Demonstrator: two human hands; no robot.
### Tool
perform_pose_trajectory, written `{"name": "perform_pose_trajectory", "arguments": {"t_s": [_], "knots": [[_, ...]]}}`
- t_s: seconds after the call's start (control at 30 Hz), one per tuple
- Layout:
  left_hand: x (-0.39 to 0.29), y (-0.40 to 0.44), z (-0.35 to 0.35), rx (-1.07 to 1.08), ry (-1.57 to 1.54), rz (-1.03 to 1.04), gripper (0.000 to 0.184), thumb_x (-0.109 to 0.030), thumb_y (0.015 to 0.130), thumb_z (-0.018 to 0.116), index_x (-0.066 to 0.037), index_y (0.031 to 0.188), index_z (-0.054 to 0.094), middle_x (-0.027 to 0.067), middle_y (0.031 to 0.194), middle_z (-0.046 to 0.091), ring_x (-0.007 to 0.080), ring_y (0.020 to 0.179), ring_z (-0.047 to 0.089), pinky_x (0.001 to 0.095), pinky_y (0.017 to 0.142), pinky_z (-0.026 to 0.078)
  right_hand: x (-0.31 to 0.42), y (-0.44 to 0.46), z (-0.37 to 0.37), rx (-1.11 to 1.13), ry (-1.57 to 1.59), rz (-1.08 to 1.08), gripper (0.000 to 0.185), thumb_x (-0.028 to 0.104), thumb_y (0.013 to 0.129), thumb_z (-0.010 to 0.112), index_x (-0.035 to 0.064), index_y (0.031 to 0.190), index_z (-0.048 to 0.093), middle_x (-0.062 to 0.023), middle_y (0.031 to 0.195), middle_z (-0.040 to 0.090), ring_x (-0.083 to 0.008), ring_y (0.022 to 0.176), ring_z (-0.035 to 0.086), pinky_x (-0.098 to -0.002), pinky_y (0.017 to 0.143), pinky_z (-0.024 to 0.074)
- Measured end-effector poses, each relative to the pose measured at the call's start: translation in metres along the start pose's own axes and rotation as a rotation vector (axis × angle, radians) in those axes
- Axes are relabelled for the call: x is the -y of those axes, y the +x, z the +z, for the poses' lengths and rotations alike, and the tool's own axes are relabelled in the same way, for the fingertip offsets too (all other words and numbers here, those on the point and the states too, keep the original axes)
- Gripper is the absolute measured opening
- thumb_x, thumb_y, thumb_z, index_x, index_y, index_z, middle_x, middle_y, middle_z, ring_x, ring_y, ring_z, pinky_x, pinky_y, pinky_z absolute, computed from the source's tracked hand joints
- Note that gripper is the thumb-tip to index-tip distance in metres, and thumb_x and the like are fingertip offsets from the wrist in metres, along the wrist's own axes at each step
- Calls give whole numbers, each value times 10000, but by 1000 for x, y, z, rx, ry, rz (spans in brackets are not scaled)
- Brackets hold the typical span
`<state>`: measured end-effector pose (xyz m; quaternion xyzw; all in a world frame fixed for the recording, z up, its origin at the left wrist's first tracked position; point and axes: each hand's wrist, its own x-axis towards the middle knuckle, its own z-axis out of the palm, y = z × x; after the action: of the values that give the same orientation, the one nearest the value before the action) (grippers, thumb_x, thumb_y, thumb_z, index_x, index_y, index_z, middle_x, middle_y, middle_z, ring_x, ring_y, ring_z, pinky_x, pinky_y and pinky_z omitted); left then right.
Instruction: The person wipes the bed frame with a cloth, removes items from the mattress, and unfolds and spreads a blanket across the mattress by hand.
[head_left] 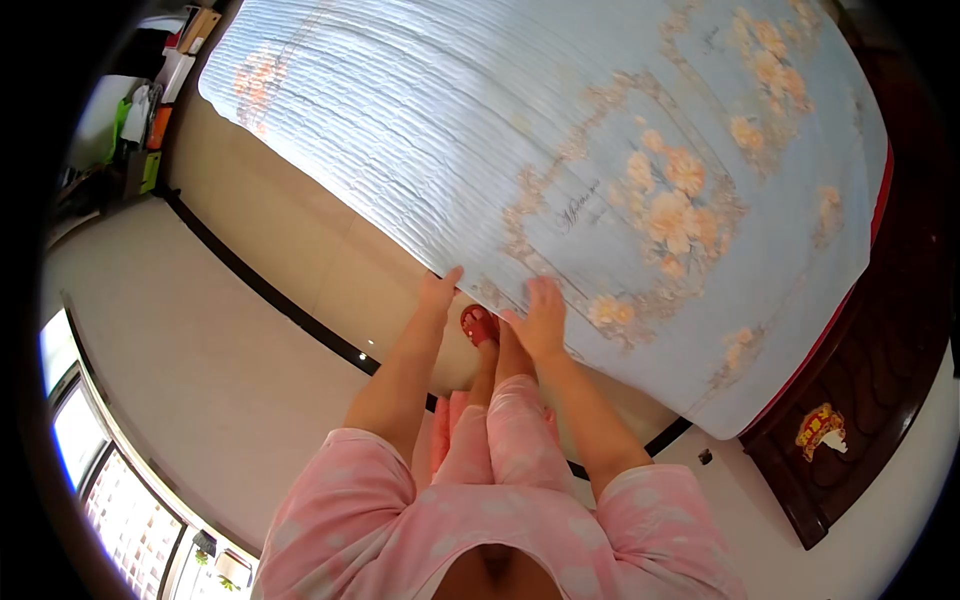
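Observation:
A light-blue mat (pixel 420 120) printed with orange flowers covers the bed. Its left part is rippled with many fine folds, and the right part lies smoother. At the near edge my left hand (pixel 440 288) grips the mat, with a finger or thumb over the top and the other fingers mostly hidden below. To its right, my right hand (pixel 542 318) rests on the mat with its fingers spread flat and the thumb close to the edge.
A dark carved wooden headboard (pixel 850 380) stands at the right, bearing a red and gold ornament (pixel 820 430). My foot in a red sandal (pixel 479 325) is beside the bed. Pale wall (pixel 230 290) and windows (pixel 120 490) lie left, with shelved items (pixel 145 130) at upper left.

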<state>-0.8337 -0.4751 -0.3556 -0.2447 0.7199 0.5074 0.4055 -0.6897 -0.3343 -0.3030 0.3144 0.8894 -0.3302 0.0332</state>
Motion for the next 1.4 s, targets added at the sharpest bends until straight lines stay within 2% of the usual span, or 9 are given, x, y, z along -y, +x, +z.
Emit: {"name": "perform_pose_trajectory", "arguments": {"t_s": [0.07,0.27,0.37,0.47,0.6,0.7,0.97,1.27,1.4], "knots": [[-17,-27,4,14,-136,27,330,-90,762,611,42,1047,511,120,947,583,179,746,588,274,590,499,43,3,-2,93,44,-15,576,189,612,715,45,1111,464,-155,1127,457,-350,1042,431,-453,886,358],[-18,-36,-20,60,-129,50,277,-91,768,589,29,1008,523,116,913,592,169,732,599,266,577,483,41,6,44,232,11,-66,407,85,673,599,55,1059,475,-158,996,472,-321,890,503,-420,750,434],[12,-1,-45,127,32,-147,227,-103,769,579,-1,966,531,95,885,600,147,719,603,258,554,463,34,5,47,355,52,-154,373,46,733,516,70,1101,461,-152,1040,482,-316,915,513,-399,756,448],[10,6,-60,84,228,-158,206,-116,772,571,-29,955,528,74,865,601,133,699,601,258,581,455,-3,4,83,323,95,-164,371,40,750,504,77,1117,466,-170,1055,497,-356,969,485,-416,798,423],[-15,2,-83,56,107,-68,229,-121,781,555,-44,995,525,65,876,602,136,724,597,264,629,442,9,27,55,445,104,-93,482,6,748,483,94,1219,427,-152,1128,501,-307,1041,488,-379,850,419],[-43,-10,-101,84,33,-20,253,-134,788,553,-41,1022,519,65,883,603,132,764,592,262,651,434,22,42,26,458,139,-45,397,36,787,448,81,1182,456,-156,1081,523,-331,1009,495,-394,860,407],[-119,-20,-158,-60,-33,139,274,-144,813,558,-33,1057,503,62,939,598,123,803,577,252,663,436,88,107,-25,318,82,-181,405,28,748,538,90,1143,476,-118,1004,557,-284,900,554,-357,763,449],[-150,79,-241,-78,-247,51,405,-95,790,577,-19,1150,408,76,949,579,112,710,536,226,604,435,200,174,45,385,187,-153,393,52,736,569,69,1118,480,-125,969,550,-296,926,537,-381,769,446],[-169,154,-271,-51,-178,-34,515,-130,770,599,-46,1210,345,94,1007,561,126,738,522,268,635,438,233,199,94,302,197,-127,422,52,718,593,64,1122,469,-132,1061,499,-301,965,513,-381,794,440]]}}
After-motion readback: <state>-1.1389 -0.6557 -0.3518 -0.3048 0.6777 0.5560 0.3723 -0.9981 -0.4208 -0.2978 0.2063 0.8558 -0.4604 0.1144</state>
